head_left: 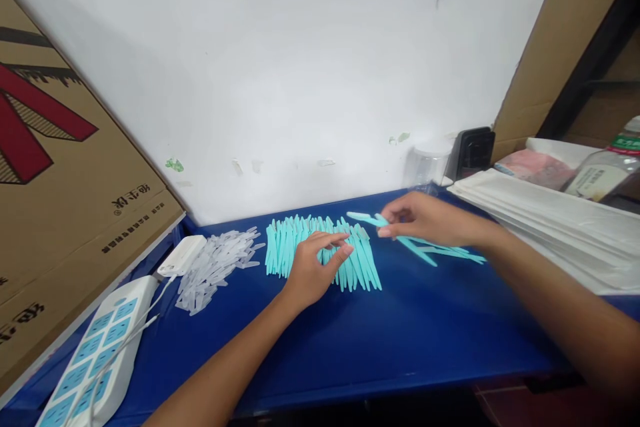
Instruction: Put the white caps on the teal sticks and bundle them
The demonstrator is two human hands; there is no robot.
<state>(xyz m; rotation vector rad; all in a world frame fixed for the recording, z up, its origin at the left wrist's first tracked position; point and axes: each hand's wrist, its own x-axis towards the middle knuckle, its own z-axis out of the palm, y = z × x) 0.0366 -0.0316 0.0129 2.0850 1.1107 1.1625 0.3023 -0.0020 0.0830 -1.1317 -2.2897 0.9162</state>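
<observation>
A row of turquoise eyebrow razors lies side by side on the blue table, heads toward the wall. My left hand is over the row's middle, fingers curved and thumb apart from the index finger; nothing shows between them. Whether it touches the razors is unclear. To the right of the row, my right hand pinches a turquoise eyebrow razor between thumb and fingers, its pale head pointing left. Beneath that hand are a few loose razors. Small clear blade caps form a pile at the left.
A white power strip with cables and a white adapter sit at the left, beside a large cardboard box. White flat packs are stacked at the right, near a bottle. A clear jar stands by the wall.
</observation>
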